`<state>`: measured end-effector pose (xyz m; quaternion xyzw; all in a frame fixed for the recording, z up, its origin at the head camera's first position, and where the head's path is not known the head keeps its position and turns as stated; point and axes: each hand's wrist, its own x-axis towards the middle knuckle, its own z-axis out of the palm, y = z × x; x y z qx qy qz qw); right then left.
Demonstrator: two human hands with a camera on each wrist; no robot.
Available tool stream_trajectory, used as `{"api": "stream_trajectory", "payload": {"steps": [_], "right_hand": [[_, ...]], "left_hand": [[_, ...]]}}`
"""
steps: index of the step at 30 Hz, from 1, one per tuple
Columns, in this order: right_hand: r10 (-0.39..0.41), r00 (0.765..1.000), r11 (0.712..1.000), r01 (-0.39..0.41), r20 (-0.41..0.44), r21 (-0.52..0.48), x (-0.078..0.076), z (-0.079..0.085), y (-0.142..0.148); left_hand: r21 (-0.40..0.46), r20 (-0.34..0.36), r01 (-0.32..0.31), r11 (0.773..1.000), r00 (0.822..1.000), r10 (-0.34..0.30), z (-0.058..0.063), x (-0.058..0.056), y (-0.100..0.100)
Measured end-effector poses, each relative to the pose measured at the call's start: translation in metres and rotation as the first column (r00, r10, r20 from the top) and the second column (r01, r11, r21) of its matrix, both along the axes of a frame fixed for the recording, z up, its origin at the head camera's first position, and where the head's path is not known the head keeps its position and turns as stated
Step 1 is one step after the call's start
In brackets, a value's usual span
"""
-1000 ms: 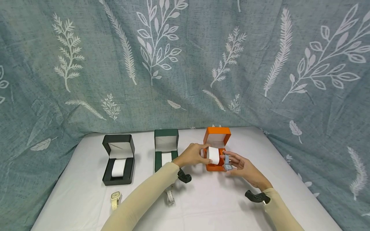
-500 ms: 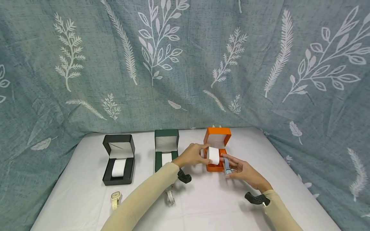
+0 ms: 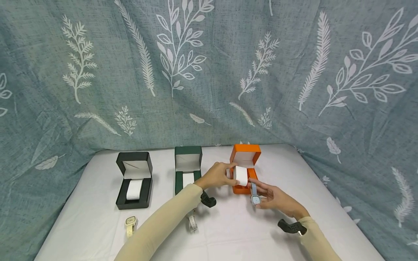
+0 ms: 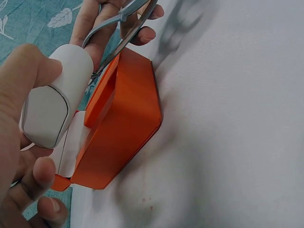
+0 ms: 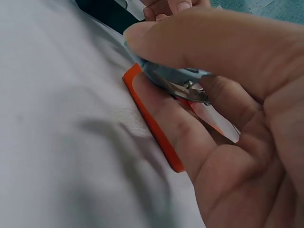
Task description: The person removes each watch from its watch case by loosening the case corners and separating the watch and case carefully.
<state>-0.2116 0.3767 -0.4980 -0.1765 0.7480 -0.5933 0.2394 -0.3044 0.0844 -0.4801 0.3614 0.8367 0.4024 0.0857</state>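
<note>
My left hand [image 3: 216, 175] pinches a white watch cushion [image 3: 241, 176] between thumb and fingers, above the open orange watch box [image 3: 247, 148]. In the left wrist view the thumb presses the side of the cushion [image 4: 78, 71], its grey end facing the camera. At the box's front right corner, my right hand [image 3: 277, 199] holds a light blue wristwatch [image 3: 256, 199] by thumb and fingers, dial toward the head camera. The watch [image 5: 178, 76] is partly covered by the thumb in the right wrist view. Watch and cushion are apart in the head view.
An open green watch box [image 3: 188, 150] and an open black one [image 3: 133, 156] stand to the left, each with a white cushion inside. A cream watch [image 3: 130, 222] and a whitish watch [image 3: 192, 222] lie in front of them. A patterned curtain [image 3: 209, 72] hangs behind the table.
My right hand has moved slightly toward me with the blue watch, which now hangs lower by the box's front edge, dial more visible. The left hand and cushion have stayed in place.
</note>
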Motion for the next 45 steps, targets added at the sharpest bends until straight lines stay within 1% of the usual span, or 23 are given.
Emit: {"api": "stream_trajectory", "payload": {"steps": [2,9,14,22,28,35,45], "right_hand": [[0.001,1.0,1.0,-0.001,0.007,0.009,0.001,-0.001,0.0],[0.001,1.0,0.997,0.0,-0.007,0.081,0.008,-0.002,0.0],[0.022,1.0,0.998,-0.022,0.005,0.066,0.012,-0.003,0.0],[0.02,1.0,0.997,-0.02,0.001,0.08,0.015,-0.007,0.002],[0.031,0.999,0.998,-0.032,0.008,0.063,0.018,-0.009,0.003],[0.004,1.0,0.995,-0.005,0.008,0.105,0.023,-0.01,0.003],[0.026,1.0,0.994,-0.025,-0.005,0.109,0.028,-0.011,0.004]], "left_hand": [[-0.001,0.001,-0.002,1.0,1.0,0.002,0.001,0.0,0.0],[-0.004,0.003,-0.021,1.0,1.0,0.021,0.002,0.001,0.001],[-0.009,0.001,-0.024,1.0,1.0,0.024,0.002,0.001,0.001],[-0.007,-0.008,-0.016,1.0,1.0,0.016,0.001,0.0,0.002],[-0.004,-0.011,-0.017,1.0,1.0,0.017,0.001,0.001,0.002],[-0.008,-0.01,-0.017,1.0,1.0,0.017,0.001,0.002,0.003],[-0.001,-0.021,-0.03,1.0,0.999,0.03,0.001,0.001,0.005]]}}
